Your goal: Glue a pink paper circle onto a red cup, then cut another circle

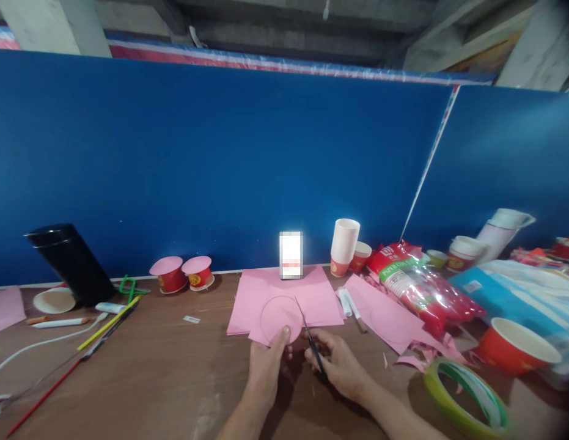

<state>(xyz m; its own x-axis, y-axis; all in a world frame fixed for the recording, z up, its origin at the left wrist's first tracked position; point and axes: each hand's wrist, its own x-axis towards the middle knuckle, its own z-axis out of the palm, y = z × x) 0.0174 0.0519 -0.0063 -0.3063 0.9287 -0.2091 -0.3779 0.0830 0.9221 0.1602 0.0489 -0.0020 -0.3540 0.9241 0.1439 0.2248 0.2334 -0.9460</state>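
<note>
Between the thumb and fingers of my left hand [269, 363] is a piece of pink paper [280, 319] with a circle drawn on it. My right hand [337, 362] is closed around the dark handles of a pair of scissors [314, 349]. Their blades point up and away, beside the right edge of the held paper. Whether the blades touch the paper I cannot tell. Behind the hands lies a stack of pink sheets [247, 292] on the brown table [174, 373].
Two red cups with pink discs [197, 266] and a black bottle [73, 266] stand left. On the right are stacked white cups [345, 241], a bag of paper cups [422, 284], a red cup [511, 351] and a tape roll [433, 382]. A blue partition [247, 159] rises behind.
</note>
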